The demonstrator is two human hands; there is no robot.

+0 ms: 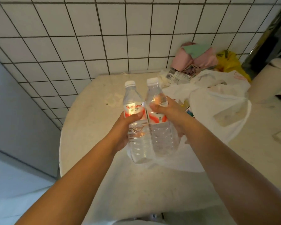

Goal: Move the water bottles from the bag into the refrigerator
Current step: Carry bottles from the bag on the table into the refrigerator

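Two clear water bottles with white caps and red-and-white labels are held side by side above the beige counter (pixel 94 130). My left hand (pixel 125 129) grips the left bottle (pixel 136 138) around its label. My right hand (pixel 170 112) grips the right bottle (pixel 159 137) near its upper body. The bottles touch each other. The white plastic bag (pixel 217 104) lies crumpled on the counter just right of my hands, with small colourful items showing at its mouth. No refrigerator is in view.
A white tiled wall (pixel 104 38) backs the counter. Pink and green cloths (pixel 195 57) and a yellow bag (pixel 230 62) are piled in the back corner. A white container (pixel 272 82) stands at the right edge. A grey wall panel (pixel 11 98) is at left.
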